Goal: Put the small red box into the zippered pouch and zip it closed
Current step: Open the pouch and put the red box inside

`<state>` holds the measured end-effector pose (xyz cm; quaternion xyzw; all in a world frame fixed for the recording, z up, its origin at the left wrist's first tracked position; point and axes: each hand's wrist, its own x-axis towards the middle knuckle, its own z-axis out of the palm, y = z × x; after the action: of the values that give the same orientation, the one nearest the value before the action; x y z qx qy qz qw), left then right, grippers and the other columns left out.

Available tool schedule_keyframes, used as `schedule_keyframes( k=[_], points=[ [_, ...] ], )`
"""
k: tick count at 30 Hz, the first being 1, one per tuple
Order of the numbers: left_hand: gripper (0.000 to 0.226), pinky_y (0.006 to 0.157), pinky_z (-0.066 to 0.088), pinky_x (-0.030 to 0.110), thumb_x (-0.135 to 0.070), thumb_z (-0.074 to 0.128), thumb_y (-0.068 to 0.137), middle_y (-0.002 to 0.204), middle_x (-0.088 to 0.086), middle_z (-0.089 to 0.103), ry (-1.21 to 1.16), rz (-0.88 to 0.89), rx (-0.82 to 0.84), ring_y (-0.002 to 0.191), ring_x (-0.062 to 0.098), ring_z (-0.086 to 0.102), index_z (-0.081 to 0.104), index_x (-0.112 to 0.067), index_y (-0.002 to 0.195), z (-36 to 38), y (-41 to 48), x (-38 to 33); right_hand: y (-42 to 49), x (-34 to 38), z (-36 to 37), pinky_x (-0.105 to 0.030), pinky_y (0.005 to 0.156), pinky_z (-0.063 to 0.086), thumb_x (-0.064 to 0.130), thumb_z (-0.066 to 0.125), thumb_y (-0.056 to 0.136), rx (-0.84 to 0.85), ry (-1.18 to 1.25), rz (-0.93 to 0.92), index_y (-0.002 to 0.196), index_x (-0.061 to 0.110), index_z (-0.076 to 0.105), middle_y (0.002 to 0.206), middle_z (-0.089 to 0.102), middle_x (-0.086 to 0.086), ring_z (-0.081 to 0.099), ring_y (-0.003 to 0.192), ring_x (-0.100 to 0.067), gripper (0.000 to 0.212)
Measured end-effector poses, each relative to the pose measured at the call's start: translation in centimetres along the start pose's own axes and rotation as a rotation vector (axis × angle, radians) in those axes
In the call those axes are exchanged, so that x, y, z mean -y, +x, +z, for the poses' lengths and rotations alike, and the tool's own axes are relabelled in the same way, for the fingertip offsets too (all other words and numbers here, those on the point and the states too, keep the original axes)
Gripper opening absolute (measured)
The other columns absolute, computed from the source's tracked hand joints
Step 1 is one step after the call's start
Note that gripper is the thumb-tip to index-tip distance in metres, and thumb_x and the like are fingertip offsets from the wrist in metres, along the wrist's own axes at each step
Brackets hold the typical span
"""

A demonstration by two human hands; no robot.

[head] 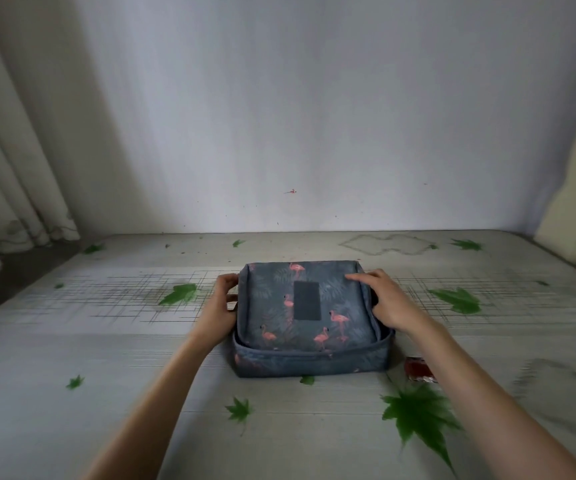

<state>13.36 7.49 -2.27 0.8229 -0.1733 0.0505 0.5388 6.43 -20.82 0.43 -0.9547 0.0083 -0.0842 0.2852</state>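
The pouch (309, 306) lies between the two hands. The left hand (222, 306) curls its fingers round the pouch's left edge and grips it. The right hand (388, 303) rests on the lid with fingers nearly straight; the thumb is perhaps against the side. The box (416, 368) lies outside the pouch, beside the right forearm and partly hidden by it.

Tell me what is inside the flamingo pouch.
Nothing inside shows: the pouch has its flap lying over the opening, which covers the interior. The small red box lies outside on the surface, beside the pouch's near right corner.
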Motion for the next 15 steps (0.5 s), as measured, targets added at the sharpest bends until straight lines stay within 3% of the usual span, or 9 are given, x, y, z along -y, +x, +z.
schedule_keyframes(
  k=[2,4,7,9,12,13,15],
  points=[
    [0.056,0.078,0.048,0.024,0.000,0.061,0.081,0.130,0.000,0.035,0.006,0.034,-0.024,0.110,0.019,0.046,0.027,-0.008,0.125,-0.2,0.3,0.1,0.1,-0.3,0.0,-0.028,0.105,0.031,-0.018,0.039,0.082,-0.034,0.011,-0.012,0.131,0.020,0.047,0.124,0.036,-0.015,0.042,0.117,-0.029,0.062],
    [0.064,0.081,0.047,0.022,0.000,0.060,0.081,0.135,-0.003,0.030,-0.002,0.068,-0.005,0.117,0.019,0.042,0.025,-0.014,0.133,-0.7,0.5,0.1,0.5,-0.3,0.0,-0.030,0.107,0.031,-0.012,0.042,0.086,-0.078,0.078,0.006,0.127,0.014,0.051,0.128,0.034,-0.017,0.038,0.120,-0.028,0.049],
    [0.065,0.097,0.038,0.032,0.008,0.054,0.082,0.146,0.004,0.029,0.099,0.138,0.066,0.129,0.022,0.034,0.035,-0.030,0.130,-1.4,1.0,0.1,1.1,0.6,-0.6,-0.016,0.081,0.046,0.002,0.055,0.085,-0.119,0.506,0.108,0.125,0.002,0.049,0.137,0.032,-0.007,0.039,0.113,-0.017,0.041],
    [0.058,0.099,0.032,0.030,0.015,0.051,0.080,0.147,0.004,0.026,0.163,0.166,0.095,0.130,0.016,0.028,0.048,-0.024,0.123,-1.6,1.3,0.0,1.6,1.1,-0.9,-0.009,0.071,0.047,-0.001,0.054,0.083,-0.079,0.741,0.178,0.119,0.005,0.050,0.139,0.033,-0.007,0.043,0.114,-0.018,0.037],
    [0.050,0.101,0.031,0.027,0.015,0.049,0.081,0.144,0.013,0.033,0.020,0.148,0.099,0.134,0.024,0.031,0.048,-0.013,0.123,-1.6,1.7,-0.1,1.5,1.4,-1.1,-0.024,0.097,0.039,-0.016,0.046,0.081,-0.117,0.731,0.109,0.100,0.002,0.060,0.130,0.041,-0.021,0.036,0.130,-0.032,0.029],
    [0.044,0.100,0.032,0.025,0.013,0.050,0.083,0.141,0.012,0.037,-0.024,0.138,0.094,0.132,0.023,0.034,0.049,-0.009,0.121,-1.6,1.8,-0.2,1.5,1.3,-0.9,-0.032,0.100,0.037,-0.020,0.047,0.079,-0.153,0.648,0.070,0.097,-0.006,0.062,0.125,0.047,-0.028,0.041,0.125,-0.038,0.028],
    [0.033,0.093,0.037,0.022,0.004,0.050,0.087,0.129,0.002,0.046,-0.037,0.099,0.054,0.120,0.016,0.043,0.052,-0.008,0.117,-1.2,2.1,-0.3,1.7,1.0,-0.6,-0.039,0.094,0.042,-0.017,0.054,0.078,-0.205,0.535,0.047,0.097,-0.008,0.064,0.113,0.060,-0.028,0.055,0.109,-0.039,0.024]
  ],
)
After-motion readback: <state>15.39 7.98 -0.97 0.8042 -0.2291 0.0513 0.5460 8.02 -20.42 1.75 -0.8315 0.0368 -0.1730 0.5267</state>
